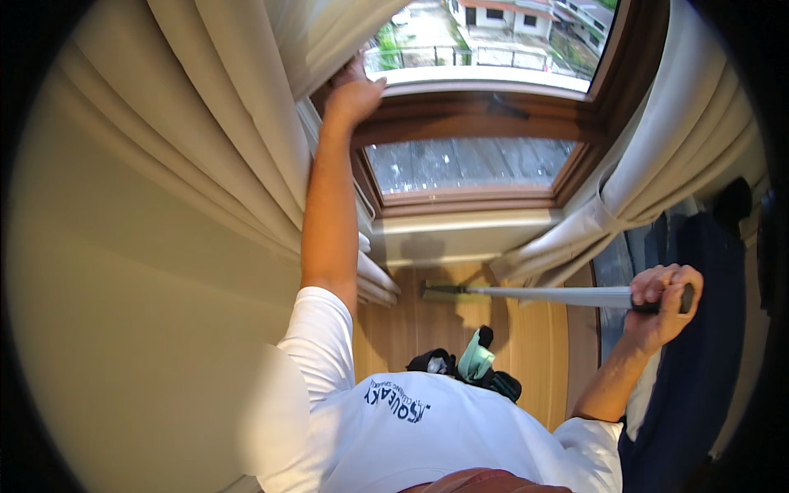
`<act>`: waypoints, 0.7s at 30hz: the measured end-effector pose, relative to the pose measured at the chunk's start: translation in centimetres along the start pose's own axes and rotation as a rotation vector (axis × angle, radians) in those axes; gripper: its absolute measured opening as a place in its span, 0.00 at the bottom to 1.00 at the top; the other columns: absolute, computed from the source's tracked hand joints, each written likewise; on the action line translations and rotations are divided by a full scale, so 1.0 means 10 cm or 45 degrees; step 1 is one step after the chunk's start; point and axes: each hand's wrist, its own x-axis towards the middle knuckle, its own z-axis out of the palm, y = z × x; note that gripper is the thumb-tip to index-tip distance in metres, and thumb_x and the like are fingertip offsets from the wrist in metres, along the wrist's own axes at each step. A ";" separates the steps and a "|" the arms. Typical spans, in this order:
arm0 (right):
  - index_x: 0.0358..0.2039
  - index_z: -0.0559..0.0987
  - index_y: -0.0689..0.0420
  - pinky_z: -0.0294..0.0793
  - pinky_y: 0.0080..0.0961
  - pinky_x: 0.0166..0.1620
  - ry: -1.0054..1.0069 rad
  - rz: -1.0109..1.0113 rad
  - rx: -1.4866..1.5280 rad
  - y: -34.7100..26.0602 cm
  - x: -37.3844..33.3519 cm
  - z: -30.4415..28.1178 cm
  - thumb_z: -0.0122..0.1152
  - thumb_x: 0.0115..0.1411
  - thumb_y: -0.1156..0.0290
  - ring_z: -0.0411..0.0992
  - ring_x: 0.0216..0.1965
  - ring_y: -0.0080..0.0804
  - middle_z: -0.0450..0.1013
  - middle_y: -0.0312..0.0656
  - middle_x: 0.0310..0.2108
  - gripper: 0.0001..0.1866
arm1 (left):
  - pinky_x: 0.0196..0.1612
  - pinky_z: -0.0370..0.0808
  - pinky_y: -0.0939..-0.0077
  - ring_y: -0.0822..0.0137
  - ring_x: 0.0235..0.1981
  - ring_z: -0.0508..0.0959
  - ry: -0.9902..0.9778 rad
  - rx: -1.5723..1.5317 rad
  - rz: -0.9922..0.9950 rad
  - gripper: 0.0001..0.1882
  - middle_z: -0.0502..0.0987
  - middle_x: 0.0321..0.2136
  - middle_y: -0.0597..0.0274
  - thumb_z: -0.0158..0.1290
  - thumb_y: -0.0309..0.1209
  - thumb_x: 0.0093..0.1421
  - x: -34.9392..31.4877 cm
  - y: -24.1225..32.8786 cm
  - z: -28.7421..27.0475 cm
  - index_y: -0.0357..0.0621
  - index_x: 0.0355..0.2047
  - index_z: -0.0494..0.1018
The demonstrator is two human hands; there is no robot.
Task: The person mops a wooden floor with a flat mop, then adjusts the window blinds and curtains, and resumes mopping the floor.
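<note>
My left arm stretches up to the window (468,115), where my left hand (355,97) touches the edge of the pale left curtain (238,107). Its thumb sticks out to the side, and the fingers reach up along the fabric, partly hidden. Out to the right, my right hand (664,300) is wrapped round the black grip of a long-handled mop (551,296). Its grey pole runs leftward and down to a flat, yellowish-green head (456,293) that appears to rest on the wooden floor below the sill.
A second curtain (629,181), tied back, hangs right of the window. On the wooden floor (526,361) by my body stand dark and mint-green items (477,357), partly hidden by my shirt. Dark blue fabric (699,329) lies along the right side. Houses show outside.
</note>
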 end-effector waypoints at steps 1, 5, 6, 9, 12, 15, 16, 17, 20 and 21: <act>0.28 0.62 0.57 0.61 0.17 0.18 -0.005 0.002 0.027 0.08 0.07 -0.04 0.55 0.53 0.71 0.58 0.15 0.20 0.58 0.36 0.15 0.10 | 0.24 0.69 0.77 0.73 0.19 0.72 0.131 0.050 -0.040 0.23 0.71 0.19 0.61 0.50 0.36 0.50 0.25 0.11 -0.21 0.37 0.44 0.64; 0.25 0.64 0.58 0.62 0.16 0.18 0.221 0.135 0.050 0.31 0.35 -0.16 0.58 0.50 0.73 0.59 0.14 0.20 0.60 0.35 0.15 0.11 | 0.24 0.69 0.76 0.71 0.20 0.72 0.492 0.194 -0.209 0.22 0.71 0.20 0.60 0.49 0.36 0.51 0.73 0.21 -0.68 0.37 0.44 0.64; 0.24 0.64 0.58 0.62 0.16 0.18 0.203 0.134 0.078 0.38 0.44 -0.20 0.58 0.50 0.74 0.60 0.14 0.20 0.61 0.36 0.15 0.10 | 0.25 0.69 0.76 0.71 0.20 0.72 0.558 0.221 -0.263 0.22 0.71 0.20 0.60 0.49 0.36 0.51 0.76 0.17 -0.84 0.37 0.44 0.64; 0.23 0.65 0.59 0.62 0.14 0.18 0.144 0.212 0.176 0.56 0.77 -0.13 0.57 0.49 0.75 0.60 0.14 0.20 0.62 0.37 0.16 0.08 | 0.25 0.69 0.76 0.70 0.21 0.72 0.737 0.296 -0.407 0.22 0.72 0.21 0.60 0.48 0.36 0.51 0.68 -0.01 -1.31 0.36 0.44 0.64; 0.27 0.67 0.59 0.66 0.21 0.34 -0.291 0.011 0.084 0.87 1.10 -0.27 0.63 0.46 0.68 0.65 0.28 0.24 0.66 0.42 0.25 0.14 | 0.26 0.69 0.75 0.69 0.22 0.72 0.904 0.339 -0.482 0.22 0.72 0.22 0.59 0.47 0.36 0.52 0.58 0.02 -1.69 0.36 0.44 0.64; 0.27 0.69 0.57 0.64 0.24 0.41 -0.362 -0.057 0.012 1.09 1.39 -0.18 0.65 0.43 0.64 0.64 0.35 0.29 0.67 0.44 0.34 0.16 | 0.27 0.69 0.75 0.69 0.22 0.72 1.034 0.385 -0.488 0.21 0.72 0.22 0.58 0.47 0.36 0.52 0.57 0.10 -1.95 0.36 0.44 0.64; 0.27 0.69 0.56 0.64 0.24 0.41 -0.346 -0.084 0.022 1.19 1.46 -0.13 0.66 0.43 0.64 0.64 0.36 0.29 0.66 0.43 0.35 0.16 | 0.27 0.69 0.75 0.68 0.23 0.72 1.077 0.402 -0.482 0.21 0.72 0.23 0.58 0.47 0.36 0.52 0.58 0.15 -2.05 0.36 0.44 0.64; 0.27 0.70 0.55 0.63 0.24 0.42 -0.337 -0.080 0.014 1.28 1.52 -0.12 0.65 0.43 0.63 0.64 0.36 0.30 0.67 0.43 0.36 0.15 | 0.27 0.69 0.75 0.68 0.23 0.72 1.104 0.421 -0.476 0.21 0.72 0.23 0.58 0.46 0.36 0.53 0.58 0.19 -2.11 0.36 0.44 0.64; 0.26 0.70 0.55 0.64 0.23 0.41 -0.272 -0.022 -0.057 1.46 1.69 -0.12 0.65 0.42 0.62 0.65 0.36 0.29 0.67 0.42 0.36 0.16 | 0.28 0.68 0.74 0.67 0.24 0.72 1.203 0.462 -0.401 0.21 0.72 0.24 0.57 0.46 0.37 0.53 0.78 0.34 -2.26 0.35 0.44 0.64; 0.26 0.70 0.56 0.64 0.22 0.41 -0.234 0.015 -0.077 1.50 1.74 -0.10 0.66 0.42 0.61 0.65 0.36 0.28 0.67 0.42 0.36 0.16 | 0.28 0.68 0.74 0.67 0.24 0.72 1.222 0.473 -0.382 0.21 0.72 0.24 0.57 0.46 0.37 0.53 0.85 0.36 -2.27 0.35 0.44 0.64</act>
